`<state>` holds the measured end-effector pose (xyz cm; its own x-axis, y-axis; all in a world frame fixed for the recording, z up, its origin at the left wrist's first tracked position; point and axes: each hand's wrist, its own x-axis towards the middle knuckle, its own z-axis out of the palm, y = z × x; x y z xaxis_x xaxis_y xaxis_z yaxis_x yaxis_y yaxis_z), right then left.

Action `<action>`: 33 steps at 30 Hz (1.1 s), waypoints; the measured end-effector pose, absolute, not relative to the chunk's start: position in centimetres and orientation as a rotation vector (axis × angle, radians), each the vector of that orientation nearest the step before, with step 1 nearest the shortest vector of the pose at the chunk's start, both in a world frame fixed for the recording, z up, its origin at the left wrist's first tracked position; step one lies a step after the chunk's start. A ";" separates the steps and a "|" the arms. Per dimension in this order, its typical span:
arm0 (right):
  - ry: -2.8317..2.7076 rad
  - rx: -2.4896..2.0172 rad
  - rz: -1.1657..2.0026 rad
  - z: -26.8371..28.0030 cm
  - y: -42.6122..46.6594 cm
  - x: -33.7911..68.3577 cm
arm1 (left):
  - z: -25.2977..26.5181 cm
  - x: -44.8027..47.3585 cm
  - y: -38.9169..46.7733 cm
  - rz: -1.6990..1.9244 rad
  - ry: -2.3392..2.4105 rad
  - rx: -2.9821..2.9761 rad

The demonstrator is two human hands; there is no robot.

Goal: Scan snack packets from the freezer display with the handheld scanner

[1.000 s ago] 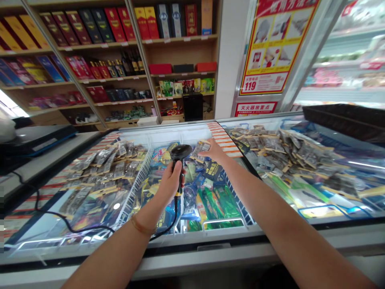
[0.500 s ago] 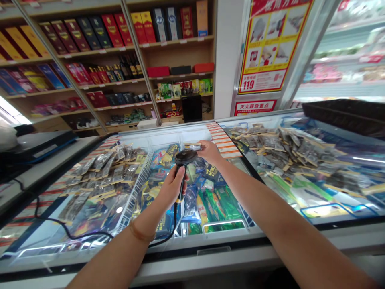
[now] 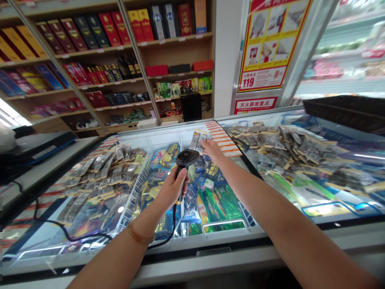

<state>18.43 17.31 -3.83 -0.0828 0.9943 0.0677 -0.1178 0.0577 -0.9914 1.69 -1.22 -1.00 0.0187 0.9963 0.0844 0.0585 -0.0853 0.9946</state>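
Observation:
A black barcode scanner point(image 3: 188, 157) with a cable is gripped by its handle in my left hand point(image 3: 173, 186), its head tilted up. Just beyond the scanner head, my right hand point(image 3: 212, 149) pinches a small flat packet point(image 3: 198, 139) by its edge. Printed lines show on the packet's face, too small to read. Both hands are above the glass top of a chest freezer point(image 3: 222, 255). Many similar packets point(image 3: 111, 168) with tan edges lie on the glass at the left, and another heap of packets point(image 3: 279, 146) lies at the right.
The scanner's black cable point(image 3: 69, 237) loops across the freezer top on the left. Bagged goods point(image 3: 216, 204) show through the glass. A dark tray point(image 3: 345, 112) stands at the far right, a black device point(image 3: 60, 146) at the left. Shelves point(image 3: 168, 40) of boxes line the back.
My right hand has turned the packet from nearly edge-on to upright, so its printed face now shows above the scanner. The scanner has hardly moved.

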 end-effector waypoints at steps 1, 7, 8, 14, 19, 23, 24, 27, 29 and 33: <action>-1.205 -1.040 1.281 -3.8 17.3 18.4 | -0.9 1.7 -1.3 1.224 1.200 1.332; -1.222 -1.093 1.267 -3.5 17.2 18.6 | -0.9 1.7 -1.3 1.209 1.203 1.355; -1.227 -1.092 1.267 -3.4 17.2 18.6 | -0.9 1.7 -1.3 1.207 1.201 1.355; -1.269 -1.088 1.279 -3.2 17.0 18.6 | -1.1 1.5 -1.2 1.185 1.215 1.353; -1.399 -1.154 1.039 -3.4 16.7 18.8 | -1.0 1.3 -0.8 1.239 1.246 1.329; -1.518 -1.199 0.772 -3.5 16.0 18.6 | 1.0 0.3 -0.4 1.425 1.301 1.205; -1.524 -1.207 0.722 -3.4 15.9 18.3 | 1.8 -0.2 -0.6 1.475 1.307 1.163; -1.519 -1.215 0.718 -2.7 15.3 16.3 | 4.4 -2.6 -1.6 1.560 1.318 1.115; -1.540 -1.183 0.887 -1.8 14.7 13.8 | 5.8 -4.7 -2.9 1.605 1.343 1.124; -1.556 -1.107 1.317 0.7 12.5 6.0 | 7.6 -9.4 -5.9 1.720 1.443 1.057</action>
